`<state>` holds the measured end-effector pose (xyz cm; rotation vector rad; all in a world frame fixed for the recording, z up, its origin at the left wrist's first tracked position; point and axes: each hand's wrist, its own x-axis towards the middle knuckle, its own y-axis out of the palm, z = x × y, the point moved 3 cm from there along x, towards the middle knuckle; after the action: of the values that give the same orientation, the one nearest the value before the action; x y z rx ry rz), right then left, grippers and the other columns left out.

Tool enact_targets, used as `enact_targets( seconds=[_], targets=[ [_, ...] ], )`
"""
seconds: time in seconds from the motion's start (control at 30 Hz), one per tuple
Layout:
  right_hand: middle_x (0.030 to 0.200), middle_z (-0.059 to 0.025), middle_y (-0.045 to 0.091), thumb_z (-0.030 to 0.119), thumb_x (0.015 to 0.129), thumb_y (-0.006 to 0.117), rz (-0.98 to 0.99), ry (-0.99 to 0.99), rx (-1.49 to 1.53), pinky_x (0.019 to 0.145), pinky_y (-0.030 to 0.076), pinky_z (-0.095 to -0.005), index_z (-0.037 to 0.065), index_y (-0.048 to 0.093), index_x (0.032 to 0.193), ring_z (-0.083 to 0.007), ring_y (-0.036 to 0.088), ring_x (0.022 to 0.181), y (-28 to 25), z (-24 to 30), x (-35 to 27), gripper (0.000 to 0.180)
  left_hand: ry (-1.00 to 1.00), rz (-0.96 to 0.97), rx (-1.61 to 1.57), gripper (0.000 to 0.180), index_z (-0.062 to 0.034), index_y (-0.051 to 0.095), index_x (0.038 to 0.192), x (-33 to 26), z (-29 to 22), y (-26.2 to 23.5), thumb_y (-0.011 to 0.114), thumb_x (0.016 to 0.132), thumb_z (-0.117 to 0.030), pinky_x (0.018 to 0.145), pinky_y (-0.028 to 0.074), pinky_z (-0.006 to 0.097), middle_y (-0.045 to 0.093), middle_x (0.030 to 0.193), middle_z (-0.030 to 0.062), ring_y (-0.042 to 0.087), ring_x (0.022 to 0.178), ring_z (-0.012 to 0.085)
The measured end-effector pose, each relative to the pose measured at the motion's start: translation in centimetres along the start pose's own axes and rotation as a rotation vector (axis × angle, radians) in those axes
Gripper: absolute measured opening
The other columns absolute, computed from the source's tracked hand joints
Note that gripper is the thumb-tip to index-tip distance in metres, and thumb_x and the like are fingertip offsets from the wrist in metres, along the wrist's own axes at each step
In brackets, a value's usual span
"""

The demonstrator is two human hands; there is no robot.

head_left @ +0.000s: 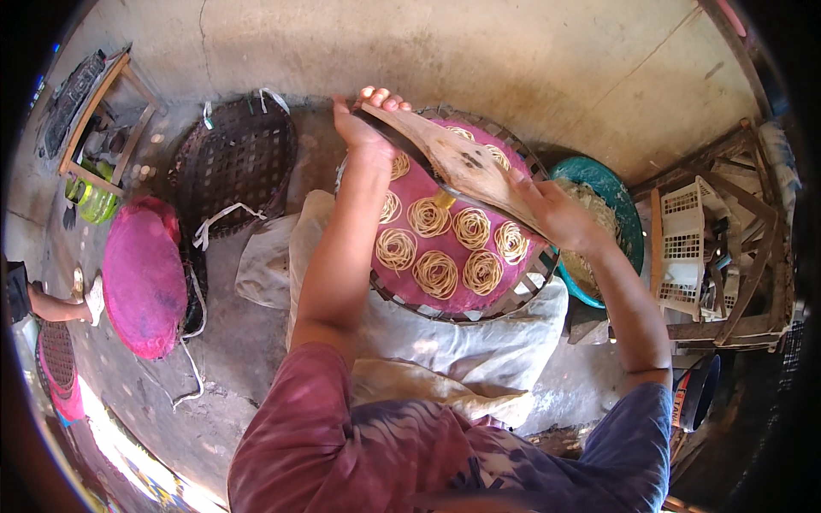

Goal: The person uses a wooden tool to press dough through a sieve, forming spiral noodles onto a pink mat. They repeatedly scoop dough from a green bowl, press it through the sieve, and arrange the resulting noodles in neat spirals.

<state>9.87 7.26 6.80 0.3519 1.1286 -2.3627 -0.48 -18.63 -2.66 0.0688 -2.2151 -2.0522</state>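
Note:
A wooden hand press point(475, 167), long and board-like with a dark edge, is held slantwise across a round tray. My left hand point(368, 128) is closed round its far left end, the fingertips curled over the end. Its lower right end is in my closed right hand point(560, 214). A short brass-coloured tube point(444, 198) shows beneath the middle of the press. Below it, pink cloth point(410, 278) covers the woven tray point(513, 301), bearing several coiled nests of pale dough strands point(436, 274). The press hides part of the tray and some nests.
Right of the tray stands a teal basin point(631, 205) with pale dough point(590, 201). An empty woven tray point(231, 162) and a pink cloth-covered one point(145, 278) lie left. A wooden rack with a white crate point(682, 244) is far right. Another person's foot point(92, 299) shows far left.

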Motion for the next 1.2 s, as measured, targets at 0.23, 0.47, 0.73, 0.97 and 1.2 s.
enact_targets(
  seconds=[0.23, 0.47, 0.73, 0.97, 1.2],
  targets=[
    [0.078, -0.0102, 0.065, 0.054, 0.103, 0.034, -0.008, -0.156, 0.128, 0.064, 0.047, -0.0296, -0.004, 0.063, 0.115, -0.0138, 0.059, 0.069, 3.3, -0.9, 3.9, 0.066, -0.014, 0.004, 0.034, 0.066, -0.0140, 0.047, 0.069, 0.2, -3.2, -1.5, 0.015, 0.097, -0.063, 0.065, 0.038, 0.039, 0.046, 0.059, 0.0011, 0.041, 0.057, 0.0203],
    [0.063, -0.0041, 0.057, 0.064, 0.100, 0.026, 0.187, 0.035, 0.181, 0.050, 0.045, -0.0277, 0.003, 0.067, 0.104, -0.0110, 0.053, 0.052, 0.0, 1.0, 3.2, 0.073, 0.073, 0.067, 0.162, 0.062, -0.0098, 0.046, 0.076, 2.2, -4.0, 2.4, 0.016, 0.099, -0.060, 0.071, 0.039, 0.040, 0.041, 0.064, 0.0034, 0.043, 0.065, 0.0204],
    [0.052, -0.0033, 0.050, 0.065, 0.100, 0.027, 0.068, 0.052, 0.067, 0.040, 0.038, -0.0270, 0.002, 0.063, 0.076, -0.0107, 0.047, 0.041, -2.8, 0.6, 6.4, 0.077, -0.038, 0.020, -0.078, 0.059, -0.0129, 0.042, 0.072, 5.8, -0.3, 0.7, 0.018, 0.098, -0.060, 0.064, 0.039, 0.039, 0.040, 0.060, 0.0008, 0.041, 0.057, 0.0190],
    [0.052, -0.0035, 0.050, 0.067, 0.098, 0.032, 0.001, 0.049, 0.089, 0.038, 0.039, -0.0275, 0.001, 0.062, 0.072, -0.0110, 0.048, 0.041, -2.5, 1.5, 5.5, 0.077, -0.015, 0.060, -0.034, 0.058, -0.0134, 0.039, 0.071, 6.2, -2.0, 1.3, 0.016, 0.098, -0.059, 0.061, 0.038, 0.038, 0.037, 0.058, 0.0007, 0.038, 0.053, 0.0180],
    [0.051, -0.0032, 0.050, 0.064, 0.099, 0.036, -0.135, 0.048, 0.069, 0.039, 0.039, -0.0276, 0.000, 0.062, 0.072, -0.0110, 0.047, 0.040, -3.7, 2.7, 5.4, 0.074, -0.010, -0.004, -0.071, 0.055, -0.0133, 0.037, 0.070, 6.8, -0.7, 2.5, 0.016, 0.099, -0.056, 0.060, 0.037, 0.037, 0.035, 0.057, 0.0005, 0.036, 0.053, 0.0169]
  ],
)
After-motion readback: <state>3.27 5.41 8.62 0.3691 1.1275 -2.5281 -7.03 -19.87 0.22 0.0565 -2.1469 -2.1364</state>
